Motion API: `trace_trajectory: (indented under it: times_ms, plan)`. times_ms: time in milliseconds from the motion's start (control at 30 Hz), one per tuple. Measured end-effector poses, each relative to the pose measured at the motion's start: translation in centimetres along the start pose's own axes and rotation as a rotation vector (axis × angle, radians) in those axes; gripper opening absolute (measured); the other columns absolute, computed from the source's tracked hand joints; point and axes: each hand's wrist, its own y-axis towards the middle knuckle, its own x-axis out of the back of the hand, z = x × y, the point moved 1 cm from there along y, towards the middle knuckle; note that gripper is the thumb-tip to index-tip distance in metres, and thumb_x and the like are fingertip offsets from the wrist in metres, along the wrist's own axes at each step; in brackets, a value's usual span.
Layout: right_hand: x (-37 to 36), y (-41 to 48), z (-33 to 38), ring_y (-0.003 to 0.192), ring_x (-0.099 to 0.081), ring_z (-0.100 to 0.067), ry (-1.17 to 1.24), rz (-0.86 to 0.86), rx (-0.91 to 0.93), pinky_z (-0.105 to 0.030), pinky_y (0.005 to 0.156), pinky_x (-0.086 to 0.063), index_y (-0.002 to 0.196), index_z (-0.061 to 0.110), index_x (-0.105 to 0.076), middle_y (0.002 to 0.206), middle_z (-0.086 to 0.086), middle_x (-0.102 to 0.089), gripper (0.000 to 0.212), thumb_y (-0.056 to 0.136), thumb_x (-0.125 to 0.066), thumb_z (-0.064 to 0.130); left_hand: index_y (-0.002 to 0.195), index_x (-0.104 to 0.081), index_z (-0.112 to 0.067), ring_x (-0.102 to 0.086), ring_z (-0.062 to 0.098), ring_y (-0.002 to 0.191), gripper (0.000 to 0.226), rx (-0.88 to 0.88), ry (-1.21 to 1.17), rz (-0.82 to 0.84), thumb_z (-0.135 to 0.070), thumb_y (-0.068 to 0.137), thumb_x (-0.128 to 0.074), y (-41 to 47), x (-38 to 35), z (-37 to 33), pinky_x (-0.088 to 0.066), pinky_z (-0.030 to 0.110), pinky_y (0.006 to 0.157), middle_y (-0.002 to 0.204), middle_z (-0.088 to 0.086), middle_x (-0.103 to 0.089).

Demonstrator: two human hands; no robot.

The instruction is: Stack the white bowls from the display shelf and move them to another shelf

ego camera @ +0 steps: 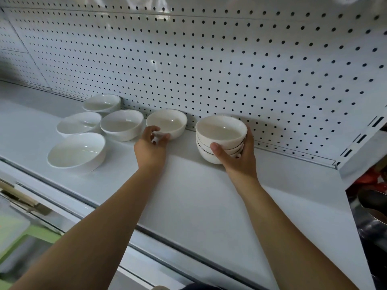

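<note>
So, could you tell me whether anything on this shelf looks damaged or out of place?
Nothing stands out. The three-bowl stack in the right hand sits nested, and the five loose bowls sit rim-up with no visible chips.

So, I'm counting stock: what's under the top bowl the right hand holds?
Two more white bowls nest under the top bowl, gripped by the right hand. Their insides are covered.

Left forearm (100,216) and right forearm (293,227): both bare from the wrist to the near edge of view; left hand (149,147) and right hand (240,158): bare; right thumbnail (214,146): short, plain; dark fabric (201,287): narrow strip at the near edge between the arms, garment not identifiable.
</note>
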Motion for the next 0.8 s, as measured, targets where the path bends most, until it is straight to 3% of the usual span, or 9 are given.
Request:
trace_trajectory:
  times_ms: [67, 133, 200, 267, 367, 533, 633, 800]
  plan:
    - [0.0, 0.0, 0.0, 0.115, -0.056, 0.013, 0.003, 0.007, -0.002, -0.026, 0.097, -0.052, 0.14, 0.055, -0.04, 0.126, 0.036, -0.058, 0.094, 0.06, -0.088, 0.053, 0.107, -0.062, -0.034, -0.068, 0.016, 0.107, 0.023, -0.018, 0.006, -0.012, -0.028, 0.091, -0.077, -0.2, 0.1, -0.2, -0.057, 0.037, 0.094, 0.108, -0.001, -0.07]
    - [0.0, 0.1, -0.1, 0.113, -0.057, 0.014, 0.008, 0.017, -0.007, -0.024, 0.095, -0.052, 0.138, 0.056, -0.04, 0.123, 0.039, -0.058, 0.09, 0.064, -0.091, 0.047, 0.107, -0.063, -0.033, -0.067, 0.012, 0.107, 0.021, -0.038, -0.014, -0.025, -0.028, 0.092, -0.077, -0.7, 0.3, -0.6, -0.055, 0.024, 0.09, 0.108, -0.003, -0.071]
    - [0.0, 0.1, -0.2, 0.114, -0.057, 0.014, 0.015, 0.027, -0.008, -0.027, 0.098, -0.052, 0.139, 0.054, -0.04, 0.123, 0.039, -0.057, 0.09, 0.069, -0.093, 0.038, 0.108, -0.065, -0.029, -0.069, 0.003, 0.099, 0.02, -0.052, -0.075, -0.038, -0.025, 0.092, -0.078, -1.4, 0.6, -1.4, -0.048, 0.006, 0.079, 0.102, -0.008, -0.071]
    - [0.1, 0.1, -0.2, 0.116, -0.056, 0.012, 0.022, 0.03, -0.003, -0.029, 0.101, -0.053, 0.143, 0.049, -0.038, 0.128, 0.035, -0.056, 0.091, 0.072, -0.093, 0.031, 0.109, -0.066, -0.025, -0.068, -0.01, 0.09, 0.021, -0.076, -0.167, -0.04, -0.02, 0.092, -0.078, -2.0, 0.8, -2.3, -0.046, 0.002, 0.073, 0.099, -0.01, -0.071]
    - [0.1, 0.1, -0.3, 0.121, -0.055, 0.008, 0.025, 0.04, 0.001, -0.029, 0.101, -0.052, 0.147, 0.047, -0.036, 0.135, 0.027, -0.055, 0.095, 0.072, -0.092, 0.031, 0.11, -0.066, -0.016, -0.068, -0.01, 0.087, 0.021, -0.152, -0.27, 0.003, -0.012, 0.093, -0.077, -2.6, 1.3, -4.2, -0.05, 0.009, 0.078, 0.1, -0.006, -0.071]
    - [-0.1, 0.3, -0.4, 0.123, -0.054, 0.007, 0.063, 0.042, -0.005, -0.02, 0.096, -0.05, 0.15, 0.042, -0.032, 0.14, 0.023, -0.052, 0.102, 0.069, -0.094, 0.032, 0.109, -0.066, -0.007, -0.071, 0.014, 0.096, 0.021, -0.28, -0.361, 0.203, -0.009, 0.092, -0.078, -3.0, 1.6, -6.6, -0.053, 0.023, 0.089, 0.098, 0.017, -0.072]
    - [-0.2, 0.4, -0.4, 0.123, -0.055, 0.008, 0.095, 0.06, 0.006, -0.019, 0.095, -0.053, 0.152, 0.036, -0.03, 0.142, 0.019, -0.05, 0.11, 0.065, -0.097, 0.032, 0.105, -0.068, -0.014, -0.069, 0.015, 0.101, 0.019, -0.307, -0.313, 0.295, -0.014, 0.091, -0.08, -3.1, 1.0, -6.9, -0.051, 0.022, 0.089, 0.093, 0.002, -0.072]
    - [0.1, 0.4, -0.6, 0.126, -0.055, 0.003, 0.084, 0.045, -0.012, -0.02, 0.097, -0.053, 0.152, 0.039, -0.03, 0.145, 0.015, -0.051, 0.11, 0.059, -0.084, 0.059, 0.099, -0.07, -0.027, -0.068, 0.017, 0.116, 0.018, -0.314, -0.241, 0.407, -0.023, 0.087, -0.083, -2.8, -0.5, -6.5, -0.05, 0.037, 0.104, 0.109, 0.002, -0.076]
